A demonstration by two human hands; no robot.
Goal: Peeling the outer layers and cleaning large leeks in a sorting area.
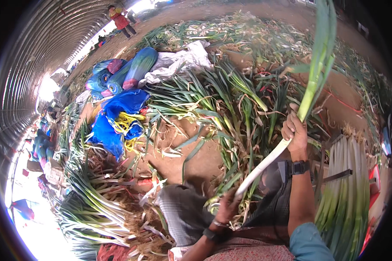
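Observation:
One long green onion [268,162] slants up across the right of the view. My right hand [295,130] is wrapped round it where the white stalk turns green, and its leaves rise to the top edge. My left hand [226,209] is closed at the lower white end, close to my knees. Right of my right forearm lies a thick row of trimmed green onions [346,174], white ends toward the far side. A heap of untrimmed green onions [96,200] with roots lies to my left. Peeled leaves and scraps [244,152] cover the ground before me.
A blue plastic sheet [117,117] with yellow ties [128,124] lies at the left, before netted bundles [139,67] and a white sack [183,61]. Bare soil [170,152] shows ahead of my knees. Another person [121,21] stands far off under the arched roof [48,35].

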